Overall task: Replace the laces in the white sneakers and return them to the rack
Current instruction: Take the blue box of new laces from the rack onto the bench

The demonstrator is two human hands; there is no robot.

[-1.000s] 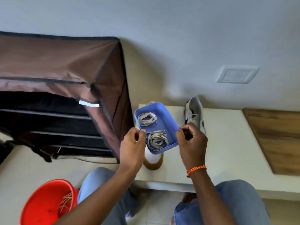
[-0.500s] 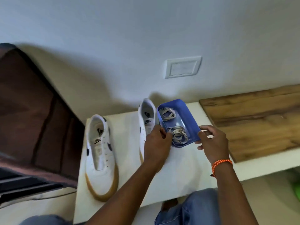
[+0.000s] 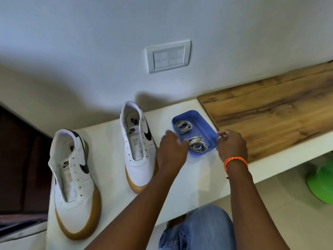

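blue tray w/ laces between both hands, long axis running away; left hand grip unclear, nearer sneaker; right hand pinches rim.

Both arms reaching forward, left hand curled, blurred, right hand fingers seemingly pinching

Blue tray of laces held at both long sides on the white bench.

Two grey lace bundles are seen in the tray, one at the far end, one near. The right rim is pinched by the right hand; the left hand is laid against the left rim, its fingers blurred. Two laceless white sneakers are stood left of the tray, one just beside the left hand, the other further left. A wood board lies right of the tray.
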